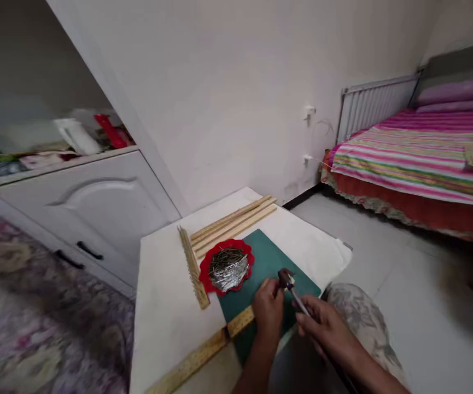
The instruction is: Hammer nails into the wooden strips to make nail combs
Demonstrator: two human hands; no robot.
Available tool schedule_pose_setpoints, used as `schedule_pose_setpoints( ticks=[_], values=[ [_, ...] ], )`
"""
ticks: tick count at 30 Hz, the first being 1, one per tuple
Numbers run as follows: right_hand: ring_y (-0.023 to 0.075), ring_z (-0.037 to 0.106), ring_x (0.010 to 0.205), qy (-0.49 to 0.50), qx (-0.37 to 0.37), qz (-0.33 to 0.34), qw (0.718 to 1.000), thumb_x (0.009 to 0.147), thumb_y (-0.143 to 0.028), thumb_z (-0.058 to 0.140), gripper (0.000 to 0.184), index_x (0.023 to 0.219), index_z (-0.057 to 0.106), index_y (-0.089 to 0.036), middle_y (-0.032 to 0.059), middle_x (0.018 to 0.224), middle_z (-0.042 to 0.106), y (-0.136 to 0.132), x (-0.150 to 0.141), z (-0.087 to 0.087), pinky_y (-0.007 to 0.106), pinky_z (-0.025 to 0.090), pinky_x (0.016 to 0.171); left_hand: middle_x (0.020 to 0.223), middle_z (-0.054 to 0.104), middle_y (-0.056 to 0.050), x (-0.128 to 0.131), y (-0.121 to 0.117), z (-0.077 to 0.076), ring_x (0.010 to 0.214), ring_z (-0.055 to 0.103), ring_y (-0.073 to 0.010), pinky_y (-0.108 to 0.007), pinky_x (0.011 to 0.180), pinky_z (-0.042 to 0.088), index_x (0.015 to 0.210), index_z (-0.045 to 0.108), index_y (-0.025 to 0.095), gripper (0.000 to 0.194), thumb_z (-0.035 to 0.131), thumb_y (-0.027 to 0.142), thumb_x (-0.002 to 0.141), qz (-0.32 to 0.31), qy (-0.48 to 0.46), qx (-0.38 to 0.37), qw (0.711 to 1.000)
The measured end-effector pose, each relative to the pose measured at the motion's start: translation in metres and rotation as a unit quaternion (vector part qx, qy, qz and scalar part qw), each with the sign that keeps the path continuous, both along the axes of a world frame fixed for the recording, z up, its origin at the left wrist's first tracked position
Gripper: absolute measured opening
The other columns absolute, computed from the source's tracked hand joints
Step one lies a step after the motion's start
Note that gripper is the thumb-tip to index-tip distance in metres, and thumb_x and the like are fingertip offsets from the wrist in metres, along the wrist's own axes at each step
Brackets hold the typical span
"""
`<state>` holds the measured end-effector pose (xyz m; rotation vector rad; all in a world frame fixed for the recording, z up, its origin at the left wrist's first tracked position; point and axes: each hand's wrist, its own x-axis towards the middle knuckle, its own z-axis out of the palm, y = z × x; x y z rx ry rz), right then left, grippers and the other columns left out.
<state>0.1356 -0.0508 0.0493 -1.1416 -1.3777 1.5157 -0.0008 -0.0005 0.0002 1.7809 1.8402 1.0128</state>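
Observation:
In the head view, my right hand (pixel 326 325) is wrapped around the handle of a hammer (pixel 301 301). The hammer's head is right beside the fingertips of my left hand (pixel 268 306). My left fingers are bent and pressed together over a wooden strip (pixel 240 322); what they pinch is hidden. The strip lies across a green mat (pixel 263 254) and a dark gap or joint shows at the mat's left edge, where yellowish wood continues toward the lower left. A red scalloped dish (pixel 208 288) full of loose nails (pixel 228 268) sits partly on the mat.
Left of the dish lies a wooden strip (pixel 194 268) with nail points sticking out along its edge. Several plain strips (pixel 236 221) lie behind it on the white table (pixel 158 284). A white cabinet (pixel 109 202) stands at left, a striped bed (pixel 408 150) at right.

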Motion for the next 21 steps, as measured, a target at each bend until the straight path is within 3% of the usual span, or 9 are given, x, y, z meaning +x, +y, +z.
schedule_pose_setpoints(
  ticks=[8,12,17,21],
  values=[
    [0.0026,0.032,0.028,0.004,-0.034,0.016,0.999,0.081,-0.048,0.051,0.030,0.090,0.047,-0.020,-0.0083,0.057,0.052,-0.018,0.008,-0.007,0.016,0.021,0.028,0.076,0.061,-0.001,-0.002,-0.005,0.003,0.074,0.055,-0.0143,-0.023,0.064,0.037,0.076,0.064,0.019,0.018,0.047,0.021,0.082,-0.030,-0.034,0.041,0.998],
    [0.0020,0.029,0.029,0.014,-0.061,0.039,0.997,0.078,-0.051,0.052,0.033,0.084,0.048,-0.019,-0.0078,0.056,0.051,-0.030,0.010,-0.018,0.016,0.018,0.029,0.078,0.060,-0.001,-0.010,-0.014,0.006,0.073,0.056,-0.0137,-0.023,0.066,0.040,0.078,0.064,0.019,0.016,0.047,0.020,0.081,-0.038,-0.070,0.042,0.996],
    [0.0042,0.033,0.033,0.007,-0.066,0.080,0.995,0.075,-0.053,0.055,0.034,0.077,0.050,-0.019,-0.0074,0.052,0.049,-0.035,0.007,-0.039,0.017,0.020,0.031,0.079,0.059,-0.001,-0.049,-0.023,0.017,0.074,0.055,-0.0137,-0.023,0.068,0.041,0.079,0.061,0.019,0.016,0.046,0.022,0.083,-0.006,-0.008,0.046,0.999],
    [0.0028,0.030,0.028,0.008,-0.083,0.110,0.990,0.075,-0.056,0.053,0.037,0.081,0.052,-0.019,-0.0064,0.055,0.052,-0.036,0.007,-0.055,0.018,0.019,0.029,0.085,0.061,-0.003,-0.094,-0.011,0.033,0.080,0.056,-0.0151,-0.024,0.071,0.040,0.084,0.061,0.019,0.017,0.044,0.021,0.084,0.041,0.090,0.047,0.994]
  ],
)
